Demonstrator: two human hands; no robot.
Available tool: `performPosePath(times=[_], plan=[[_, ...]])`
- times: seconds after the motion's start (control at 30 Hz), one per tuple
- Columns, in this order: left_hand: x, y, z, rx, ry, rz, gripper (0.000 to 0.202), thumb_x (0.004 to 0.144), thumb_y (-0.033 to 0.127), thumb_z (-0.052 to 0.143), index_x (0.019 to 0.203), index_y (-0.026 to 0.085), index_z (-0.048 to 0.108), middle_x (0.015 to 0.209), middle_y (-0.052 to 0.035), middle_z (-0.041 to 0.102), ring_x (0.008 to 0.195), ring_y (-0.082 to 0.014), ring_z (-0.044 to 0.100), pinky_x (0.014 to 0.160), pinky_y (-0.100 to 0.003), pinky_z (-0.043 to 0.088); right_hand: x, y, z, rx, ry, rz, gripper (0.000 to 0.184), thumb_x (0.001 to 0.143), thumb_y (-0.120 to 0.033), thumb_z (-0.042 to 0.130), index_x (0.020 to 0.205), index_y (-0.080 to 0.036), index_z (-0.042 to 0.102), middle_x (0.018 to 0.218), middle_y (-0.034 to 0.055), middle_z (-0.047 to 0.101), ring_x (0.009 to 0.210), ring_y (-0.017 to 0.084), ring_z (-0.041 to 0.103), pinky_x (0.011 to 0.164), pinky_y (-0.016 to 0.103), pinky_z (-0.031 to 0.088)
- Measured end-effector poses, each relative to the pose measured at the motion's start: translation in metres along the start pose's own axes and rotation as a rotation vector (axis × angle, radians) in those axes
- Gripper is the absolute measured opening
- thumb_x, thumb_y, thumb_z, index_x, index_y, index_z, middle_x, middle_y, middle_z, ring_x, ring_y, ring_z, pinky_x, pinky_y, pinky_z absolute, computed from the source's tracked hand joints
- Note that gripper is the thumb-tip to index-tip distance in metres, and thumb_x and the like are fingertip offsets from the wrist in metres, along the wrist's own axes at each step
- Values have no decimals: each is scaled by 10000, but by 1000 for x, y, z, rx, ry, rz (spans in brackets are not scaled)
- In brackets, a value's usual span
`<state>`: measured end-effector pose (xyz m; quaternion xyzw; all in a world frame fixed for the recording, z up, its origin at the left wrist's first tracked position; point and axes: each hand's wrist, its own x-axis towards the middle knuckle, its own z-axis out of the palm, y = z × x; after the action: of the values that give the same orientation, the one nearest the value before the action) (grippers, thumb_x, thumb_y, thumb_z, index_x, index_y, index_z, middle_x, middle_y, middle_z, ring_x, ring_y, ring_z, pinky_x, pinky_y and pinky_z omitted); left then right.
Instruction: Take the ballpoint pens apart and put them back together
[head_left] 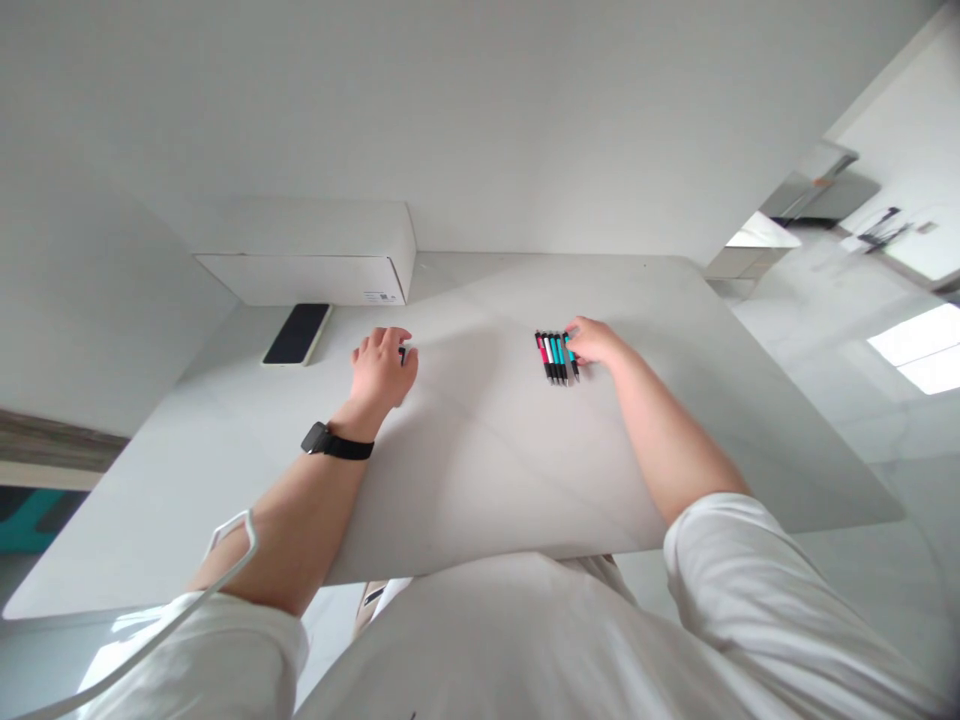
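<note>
Near the middle of the table, my right hand (592,342) has its thumb and fingers closed on a teal pen (573,362) with a black grip, its tip pointing toward me. This pen lies at the right end of a tight row of pens (553,358), which shows red, white and teal barrels with black grips. Farther left, my left hand (384,368) is curled just above the table. Between its thumb and forefinger shows the black end of what looks like a pen (402,355); the palm hides the rest.
A long white box (300,278) stands against the wall at the back left of the white table (480,470). In front of it lies a phone (298,334) with a dark screen. On my left wrist is a black watch (337,442); a white cable (165,640) runs along that arm.
</note>
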<state>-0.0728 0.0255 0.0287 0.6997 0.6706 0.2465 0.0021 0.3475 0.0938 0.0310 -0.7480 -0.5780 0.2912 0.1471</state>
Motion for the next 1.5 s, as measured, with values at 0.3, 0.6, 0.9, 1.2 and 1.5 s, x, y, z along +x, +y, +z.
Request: performPosePath(times=[0.3,0.6,0.9,1.2,1.5], plan=[[-1,-6,-4,184,-119,-97,321,897,303,564,1188,212,662,1310,-190,590,1242,-406,525,1048,-553,397,-3,-3,1,-84,-37,-2,510,860,-183,754,1360,-192,652,795,66,771,600,181,725,559,250,572],[-3,-9,-2,310,-144,-92,423,889,378,552,1208,137,688,1340,-253,566,1276,-456,475,1054,-582,363,-11,-9,-6,-266,59,-75,458,936,-354,682,1368,-206,646,886,88,786,699,209,733,723,316,565],[-4,-8,3,244,-73,24,310,853,384,636,1042,168,751,1291,-238,596,1255,-484,482,1023,-657,382,-37,-38,-3,-238,245,-348,298,972,-353,637,1236,-244,719,1041,80,777,961,236,688,878,331,498],[-30,50,-4,-133,-188,548,100,918,308,683,949,261,765,1258,-91,656,1231,-326,556,1134,-526,400,-96,-83,62,-106,-91,-944,252,999,-321,638,1223,-243,721,1186,79,731,977,199,676,896,312,485],[-27,46,-7,-180,-99,472,359,926,404,743,1252,273,669,1287,-108,675,1242,-338,587,1101,-498,403,-82,-73,67,-54,-52,-756,199,988,-361,619,1038,-246,773,825,12,739,712,162,614,669,275,390]])
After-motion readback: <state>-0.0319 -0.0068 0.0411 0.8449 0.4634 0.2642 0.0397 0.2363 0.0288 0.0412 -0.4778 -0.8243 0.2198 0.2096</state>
